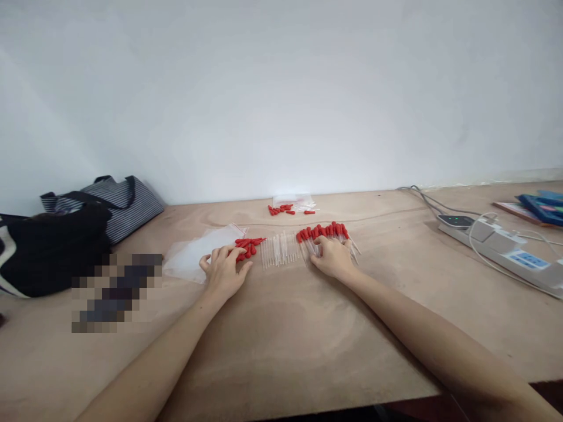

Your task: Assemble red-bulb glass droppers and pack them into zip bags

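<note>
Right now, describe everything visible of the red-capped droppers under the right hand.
The droppers are thin clear tubes, glass or plastic, each topped with a red rubbery bulb. They lie flat in a loose fan on the wooden table, bulbs toward the wall, tips toward the person. The right hand rests palm-down over their tubes.

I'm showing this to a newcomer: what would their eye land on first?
The bright red caps at the left hand, in the middle, and the row of red-capped droppers under the right hand. Between them lie clear tubes; a striped bag sits at the far left.
</note>
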A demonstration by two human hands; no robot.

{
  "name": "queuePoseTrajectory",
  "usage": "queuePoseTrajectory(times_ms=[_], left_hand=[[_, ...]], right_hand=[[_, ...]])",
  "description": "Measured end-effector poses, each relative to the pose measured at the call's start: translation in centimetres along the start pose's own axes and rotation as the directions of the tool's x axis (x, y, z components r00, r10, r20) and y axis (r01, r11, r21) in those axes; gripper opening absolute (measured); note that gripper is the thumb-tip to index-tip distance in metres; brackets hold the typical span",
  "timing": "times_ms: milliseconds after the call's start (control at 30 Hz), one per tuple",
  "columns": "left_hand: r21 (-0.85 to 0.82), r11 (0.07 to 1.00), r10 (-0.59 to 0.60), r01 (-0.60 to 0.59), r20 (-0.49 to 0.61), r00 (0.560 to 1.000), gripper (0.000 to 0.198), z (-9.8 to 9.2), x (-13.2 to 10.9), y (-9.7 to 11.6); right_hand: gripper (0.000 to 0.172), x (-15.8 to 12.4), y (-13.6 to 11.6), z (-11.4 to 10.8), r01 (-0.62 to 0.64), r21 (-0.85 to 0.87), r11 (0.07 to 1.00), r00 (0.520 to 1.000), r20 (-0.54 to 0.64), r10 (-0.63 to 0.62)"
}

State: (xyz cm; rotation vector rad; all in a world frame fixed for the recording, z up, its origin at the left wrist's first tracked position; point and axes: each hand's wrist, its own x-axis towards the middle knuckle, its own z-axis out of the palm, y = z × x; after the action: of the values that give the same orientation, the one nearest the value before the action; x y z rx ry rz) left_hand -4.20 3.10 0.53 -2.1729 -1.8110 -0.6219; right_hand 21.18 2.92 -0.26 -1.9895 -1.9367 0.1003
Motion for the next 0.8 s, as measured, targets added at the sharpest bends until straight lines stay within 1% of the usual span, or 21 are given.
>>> queuePoseTrajectory(times_ms=[100,200,333,467,567,633,800], left_hand=[[0.013,1.0,0.0,0.0,0.012,1.0,0.018,0.1,0.1,-0.2],[0.013,1.0,0.006,-0.006,0.024,1.0,0.017,0.2,0.1,-0.3],[0.023,1.0,0.016,-0.016,0.014,1.0,0.015,0.5,0.2,-0.5],[0.037,0.999,0.039,-0.038,-0.019,0.999,0.012,0.6,0.3,-0.6],[0.047,0.998,0.051,-0.049,-0.035,0.998,0.01,0.7,0.4,-0.6],[0.049,0.997,0.056,-0.054,-0.038,0.998,0.008,0.7,0.4,-0.5],[0.077,0.996,0.057,-0.052,-0.063,0.996,0.012,0.7,0.4,-0.6]], right_hand=[[0.029,-0.1,0.5,-0.4,-0.001,0.0,1.0,1.0,-0.012,0.001],[0.025,-0.2,0.7,-0.5,-0.006,0.026,1.0,0.999,-0.046,0.007],[0.018,-0.2,-0.5,-0.2,0.051,0.065,0.997,0.996,-0.07,-0.046],[0.017,0.1,-2.0,0.5,0.106,0.039,0.994,0.993,-0.051,-0.104],[0.018,0.6,-2.5,0.9,0.085,-0.006,0.996,0.996,-0.014,-0.085],[0.021,1.0,-2.6,1.1,0.069,-0.031,0.997,0.998,0.008,-0.069],[0.029,2.2,-3.3,1.3,-0.002,-0.075,0.997,1.0,-0.007,0.001]])
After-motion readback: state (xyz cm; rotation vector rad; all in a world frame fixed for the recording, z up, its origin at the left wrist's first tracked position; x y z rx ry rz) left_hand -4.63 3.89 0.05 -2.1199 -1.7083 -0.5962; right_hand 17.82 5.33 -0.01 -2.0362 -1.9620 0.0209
